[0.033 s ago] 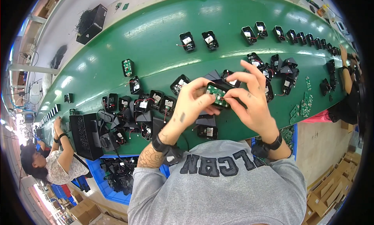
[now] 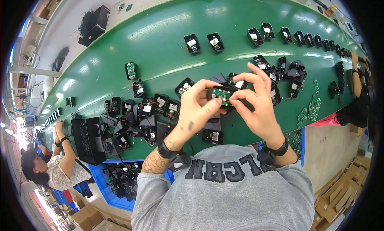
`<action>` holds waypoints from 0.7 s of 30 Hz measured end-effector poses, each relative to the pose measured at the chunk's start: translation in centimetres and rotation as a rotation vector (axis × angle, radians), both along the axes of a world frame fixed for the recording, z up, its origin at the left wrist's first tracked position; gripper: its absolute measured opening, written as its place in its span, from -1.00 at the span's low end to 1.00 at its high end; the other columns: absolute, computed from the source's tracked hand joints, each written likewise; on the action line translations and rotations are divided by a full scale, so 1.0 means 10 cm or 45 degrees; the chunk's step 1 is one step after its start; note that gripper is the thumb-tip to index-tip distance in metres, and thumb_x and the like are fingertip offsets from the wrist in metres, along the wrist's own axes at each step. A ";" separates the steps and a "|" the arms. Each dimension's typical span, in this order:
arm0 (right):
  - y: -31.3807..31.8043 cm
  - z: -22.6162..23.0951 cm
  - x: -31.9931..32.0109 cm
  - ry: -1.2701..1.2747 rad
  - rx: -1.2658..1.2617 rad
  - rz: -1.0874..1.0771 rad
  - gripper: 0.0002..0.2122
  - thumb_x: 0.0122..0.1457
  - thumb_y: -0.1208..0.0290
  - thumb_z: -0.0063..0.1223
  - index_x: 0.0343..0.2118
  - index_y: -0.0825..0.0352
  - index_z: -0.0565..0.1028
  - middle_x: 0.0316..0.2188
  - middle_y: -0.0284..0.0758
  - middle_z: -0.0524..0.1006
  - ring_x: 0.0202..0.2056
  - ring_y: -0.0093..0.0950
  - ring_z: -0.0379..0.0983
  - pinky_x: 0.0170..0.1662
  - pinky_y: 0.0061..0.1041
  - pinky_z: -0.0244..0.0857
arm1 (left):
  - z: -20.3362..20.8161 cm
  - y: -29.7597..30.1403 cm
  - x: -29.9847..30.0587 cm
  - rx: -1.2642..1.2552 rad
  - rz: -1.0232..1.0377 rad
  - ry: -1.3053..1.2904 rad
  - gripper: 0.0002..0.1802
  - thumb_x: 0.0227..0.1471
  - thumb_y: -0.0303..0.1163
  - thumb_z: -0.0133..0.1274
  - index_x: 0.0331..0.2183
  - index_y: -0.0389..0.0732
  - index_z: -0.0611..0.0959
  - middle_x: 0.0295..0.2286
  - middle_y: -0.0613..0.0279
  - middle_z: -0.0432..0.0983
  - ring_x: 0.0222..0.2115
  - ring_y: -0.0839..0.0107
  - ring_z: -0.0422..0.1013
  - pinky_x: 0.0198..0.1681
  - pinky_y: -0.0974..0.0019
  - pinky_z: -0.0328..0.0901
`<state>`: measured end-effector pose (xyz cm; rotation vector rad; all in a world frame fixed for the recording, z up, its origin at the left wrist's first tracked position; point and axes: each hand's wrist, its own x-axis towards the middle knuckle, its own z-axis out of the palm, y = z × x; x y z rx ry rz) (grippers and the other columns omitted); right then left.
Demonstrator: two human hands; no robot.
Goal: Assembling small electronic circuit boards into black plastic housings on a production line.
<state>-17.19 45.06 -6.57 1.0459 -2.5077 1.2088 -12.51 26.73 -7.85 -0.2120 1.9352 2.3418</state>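
Observation:
My left hand (image 2: 197,107) is closed around a small black plastic housing, with the thumb on the green circuit board (image 2: 219,94) at its top. At the board's right edge, the thumb and forefinger of my right hand (image 2: 258,98) are pinched on a thin red wire (image 2: 227,99); its end is hidden by the fingertips. The other right fingers are raised and spread. Just beyond my hands lies an open black housing (image 2: 238,84) with a white part inside. Another open housing (image 2: 185,86) is beside my left fingers.
On the green table (image 2: 160,43), several similar housings lie left, right and in a far row. Loose circuit boards (image 2: 315,107) are at right. A black box (image 2: 86,139) stands at left, above a blue bin (image 2: 120,201). One co-worker (image 2: 66,167) sits left; another's arm (image 2: 356,75) shows far right.
The housing in my left hand has tilted slightly, and my left thumb has shifted right on the board. My right hand keeps its pinch. The co-worker's hand at far right has moved a little.

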 end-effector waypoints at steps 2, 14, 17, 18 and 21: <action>-0.07 -0.17 0.01 -0.218 -0.197 -0.059 -0.87 -0.12 0.58 0.25 -0.45 0.26 0.59 -0.06 -0.34 0.43 0.22 -0.22 0.10 0.23 -0.16 -0.01 | -0.06 0.05 0.04 -0.522 0.166 0.369 -0.60 -0.13 -0.56 0.14 -0.16 -0.37 0.49 -0.46 0.16 0.57 -0.48 0.49 0.55 -0.40 0.45 0.47; -0.15 -0.47 -0.01 -0.361 -0.526 -0.006 -0.72 0.00 0.56 0.17 -0.16 0.31 0.57 0.10 -0.17 0.30 0.23 -0.19 0.08 0.24 -0.19 0.00 | -0.22 0.16 -0.16 -0.420 0.358 0.400 -0.61 -0.02 -0.59 0.11 -0.10 -0.32 0.46 -0.26 0.16 0.48 -0.36 0.49 0.48 -0.36 0.43 0.42; -0.05 -0.42 0.02 -0.164 -0.027 0.066 -0.40 -0.01 0.47 0.18 0.18 0.15 0.33 0.25 -0.09 0.09 0.27 -0.04 -0.08 0.27 -0.08 -0.10 | -0.28 0.08 -0.31 -0.172 0.267 0.310 -0.59 0.07 -0.62 0.03 -0.03 -0.30 0.34 -0.23 0.10 0.46 -0.30 0.46 0.47 -0.24 0.45 0.40; -0.02 -0.45 0.08 -0.171 0.026 0.046 -0.33 0.00 0.46 0.17 0.24 0.14 0.21 0.25 -0.08 0.06 0.26 0.01 -0.10 0.27 -0.04 -0.10 | -0.30 0.06 -0.33 -0.139 0.174 0.251 -0.58 0.07 -0.62 0.04 -0.03 -0.29 0.31 -0.22 0.08 0.46 -0.29 0.46 0.46 -0.24 0.45 0.39; 0.36 -0.48 0.10 -0.325 0.128 0.251 -0.43 0.07 0.40 0.13 0.20 0.21 0.27 0.18 -0.12 0.20 0.20 -0.12 0.09 0.23 -0.21 0.04 | -0.23 -0.13 -0.40 -0.262 -0.003 0.053 -0.55 0.05 -0.62 0.07 -0.03 -0.27 0.30 -0.28 0.14 0.50 -0.30 0.46 0.46 -0.27 0.50 0.36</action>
